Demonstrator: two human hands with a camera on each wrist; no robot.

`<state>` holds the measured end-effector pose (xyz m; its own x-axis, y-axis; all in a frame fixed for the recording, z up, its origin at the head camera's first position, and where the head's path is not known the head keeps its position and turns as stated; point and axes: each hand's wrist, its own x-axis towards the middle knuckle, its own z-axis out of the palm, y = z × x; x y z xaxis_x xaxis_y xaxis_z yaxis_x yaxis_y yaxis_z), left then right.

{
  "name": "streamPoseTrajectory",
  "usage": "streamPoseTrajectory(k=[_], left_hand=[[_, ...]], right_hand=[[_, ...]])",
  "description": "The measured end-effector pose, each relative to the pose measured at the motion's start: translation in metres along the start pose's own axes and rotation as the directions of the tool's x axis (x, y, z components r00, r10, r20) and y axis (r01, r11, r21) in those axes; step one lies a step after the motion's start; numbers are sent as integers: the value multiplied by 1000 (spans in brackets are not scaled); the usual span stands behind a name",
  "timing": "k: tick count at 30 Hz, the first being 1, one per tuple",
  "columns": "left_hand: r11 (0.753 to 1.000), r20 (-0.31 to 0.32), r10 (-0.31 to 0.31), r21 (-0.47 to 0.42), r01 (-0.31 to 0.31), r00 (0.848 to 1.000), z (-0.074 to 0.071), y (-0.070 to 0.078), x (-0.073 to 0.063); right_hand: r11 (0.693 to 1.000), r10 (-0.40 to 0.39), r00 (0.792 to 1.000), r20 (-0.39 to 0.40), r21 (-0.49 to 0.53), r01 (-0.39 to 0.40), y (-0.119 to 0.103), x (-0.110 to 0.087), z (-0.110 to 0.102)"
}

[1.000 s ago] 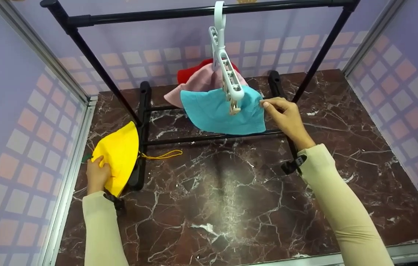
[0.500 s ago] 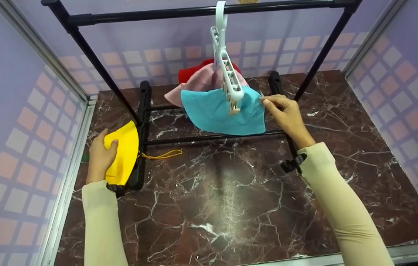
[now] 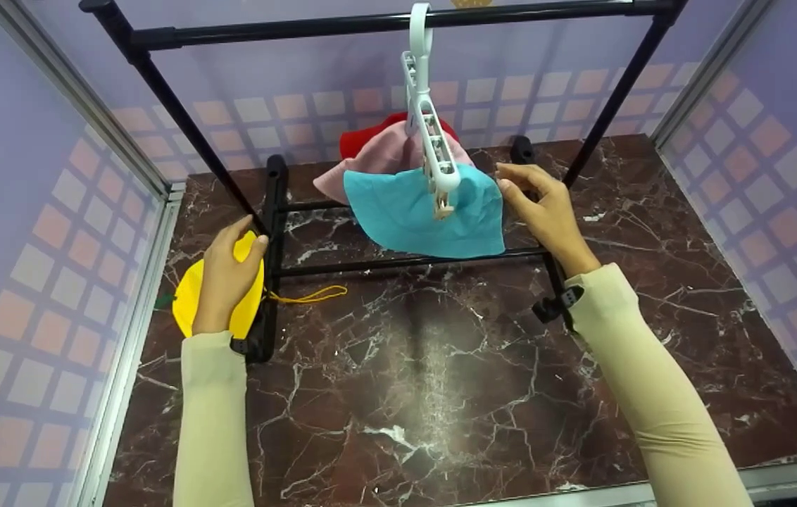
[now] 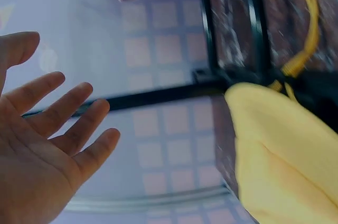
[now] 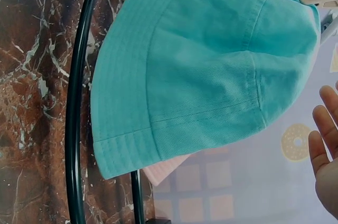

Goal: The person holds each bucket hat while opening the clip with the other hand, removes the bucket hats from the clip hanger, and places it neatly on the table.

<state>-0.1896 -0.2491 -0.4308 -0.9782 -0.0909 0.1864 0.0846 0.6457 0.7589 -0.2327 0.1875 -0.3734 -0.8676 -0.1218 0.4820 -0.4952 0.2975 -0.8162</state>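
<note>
My left hand (image 3: pixel 228 271) is raised over the yellow bucket hat (image 3: pixel 186 303), fingers loosely extended. In the left wrist view the palm faces up with spread fingers and a gap from the yellow hat (image 4: pixel 280 150). A turquoise bucket hat (image 3: pixel 398 211) hangs from a clothespin clip (image 3: pixel 444 208) on a pale clip hanger (image 3: pixel 437 148). Beside its right side is my right hand (image 3: pixel 545 211), relaxed and holding nothing; the right wrist view shows it apart from the turquoise hat (image 5: pixel 206 86). Behind hang a pink hat (image 3: pixel 377 158) and a red hat (image 3: pixel 356 143), both partly hidden.
The hanger hooks over the top bar (image 3: pixel 286 28) of a black rack, whose lower rail (image 3: pixel 370 267) and foot (image 3: pixel 275 190) stand on the dark marbled floor (image 3: pixel 398 394). A yellow cord (image 3: pixel 314 294) lies across the left foot. Tiled-pattern walls (image 3: pixel 779 190) enclose the space.
My left hand has let go of the yellow hat and moved up and right above it. The right hand has released the turquoise hat's side and opened slightly.
</note>
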Motion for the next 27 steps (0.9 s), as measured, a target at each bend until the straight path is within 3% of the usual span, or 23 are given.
streamPoseTrajectory(k=[11, 18, 23, 27], left_hand=[[986, -37, 160, -45, -161, 986, 16, 41, 17], [964, -47, 257, -50, -259, 965, 31, 70, 27], [943, -22, 331, -39, -332, 943, 42, 87, 36], [932, 22, 363, -23, -362, 932, 51, 100, 42]], right_hand=[[1000, 10, 1000, 20, -7, -10, -13, 13, 5], [999, 42, 998, 50, 8, -42, 10, 29, 12], [998, 51, 996, 80, 34, -54, 5, 39, 18], [998, 58, 994, 92, -13, -57, 1, 44, 21]])
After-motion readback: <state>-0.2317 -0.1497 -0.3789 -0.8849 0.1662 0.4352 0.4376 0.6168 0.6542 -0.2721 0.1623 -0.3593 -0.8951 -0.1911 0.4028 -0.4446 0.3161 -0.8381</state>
